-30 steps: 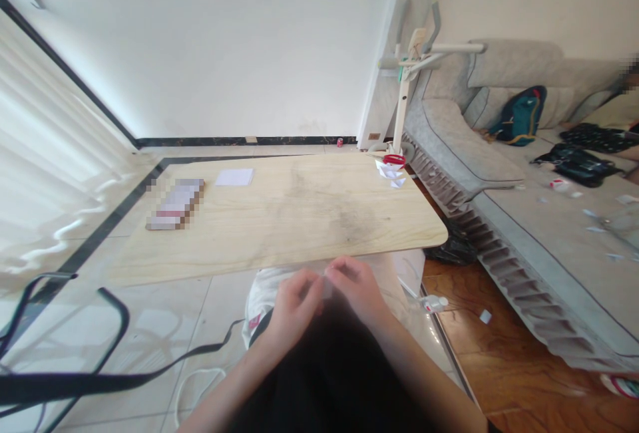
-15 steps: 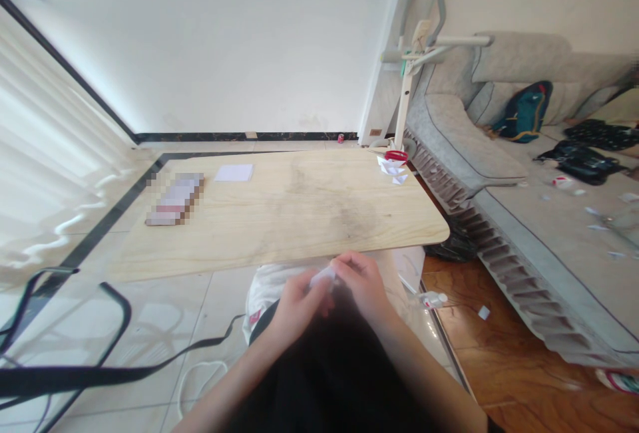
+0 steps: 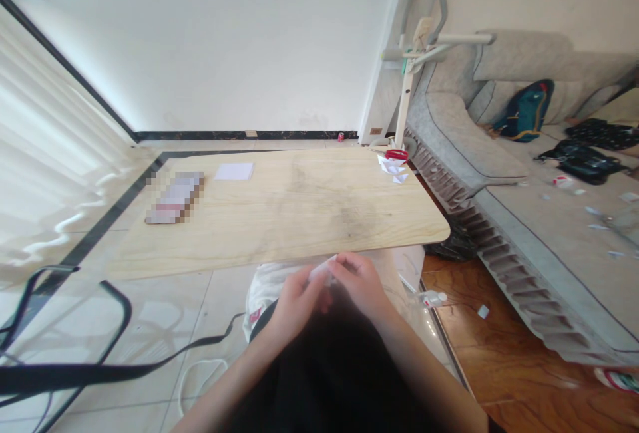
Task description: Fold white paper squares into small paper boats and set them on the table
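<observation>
Between both hands, over my lap and just short of the table's near edge, is a small folded piece of white paper [image 3: 322, 272]. My left hand [image 3: 299, 293] grips its left side, thumb on top and fingers beneath. With thumb and fingertips, my right hand [image 3: 357, 280] pinches its upper right end. The fingers hide part of the paper, so its exact folds cannot be made out. Several white folded paper boats [image 3: 392, 167] stand at the table's far right corner, beside a red ring-shaped object [image 3: 396, 155]. A white paper stack [image 3: 233, 171] lies at the far left.
The pale wooden table [image 3: 279, 213] stretches across in front of me. A blurred-out phone-like object [image 3: 174, 199] lies on its left. On the right are a grey sofa [image 3: 559, 213], exercise equipment [image 3: 407, 94] and a plastic bottle [image 3: 433, 298]. A black strap [image 3: 124, 372] crosses lower left.
The paper between my hands has tilted a little, with more of its upper edge showing. My right fingers have shifted slightly along it. Both hands keep their hold.
</observation>
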A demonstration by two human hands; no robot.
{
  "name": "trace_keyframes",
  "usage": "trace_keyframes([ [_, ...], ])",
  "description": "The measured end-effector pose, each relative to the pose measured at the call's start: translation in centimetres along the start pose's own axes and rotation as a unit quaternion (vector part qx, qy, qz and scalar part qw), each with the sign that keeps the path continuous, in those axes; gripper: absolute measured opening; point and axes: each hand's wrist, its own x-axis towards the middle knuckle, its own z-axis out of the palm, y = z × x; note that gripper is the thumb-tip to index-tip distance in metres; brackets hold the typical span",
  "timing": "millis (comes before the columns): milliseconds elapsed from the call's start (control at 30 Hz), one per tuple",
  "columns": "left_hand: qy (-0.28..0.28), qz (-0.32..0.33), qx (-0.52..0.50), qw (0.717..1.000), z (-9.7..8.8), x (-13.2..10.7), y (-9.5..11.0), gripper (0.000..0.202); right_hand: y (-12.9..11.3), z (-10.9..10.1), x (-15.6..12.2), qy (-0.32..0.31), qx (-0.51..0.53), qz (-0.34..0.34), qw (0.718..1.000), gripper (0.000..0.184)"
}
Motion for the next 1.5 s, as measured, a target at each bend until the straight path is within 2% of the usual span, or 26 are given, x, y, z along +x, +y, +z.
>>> trace_keyframes([
  [700, -0.009, 0.003, -0.011, 1.0, 0.1, 0.2, -1.2, 0.042, -0.3, -0.6, 0.1, -0.031, -0.042, -0.014, 0.999, 0.025],
  [900, 0.017, 0.008, -0.024, 1.0, 0.0, 0.3, -1.2, 0.034, -0.3, -0.7, 0.0, -0.031, -0.054, -0.017, 0.998, 0.022],
  [1033, 0.039, 0.019, 0.006, 0.999, -0.4, 0.3, -0.9, 0.032, -0.2, -0.6, -0.1, -0.038, -0.068, -0.03, 0.996, 0.021],
  [1300, 0.056, 0.038, 0.029, 0.997, -0.6, -0.1, -1.2, 0.032, -0.3, -0.3, -0.2, -0.021, -0.071, -0.034, 0.997, 0.016],
  [1500, 0.051, 0.05, 0.046, 0.996, -0.4, -0.1, -1.1, 0.035, -0.1, -0.3, -0.1, -0.015, -0.03, -0.031, 0.999, 0.021],
])
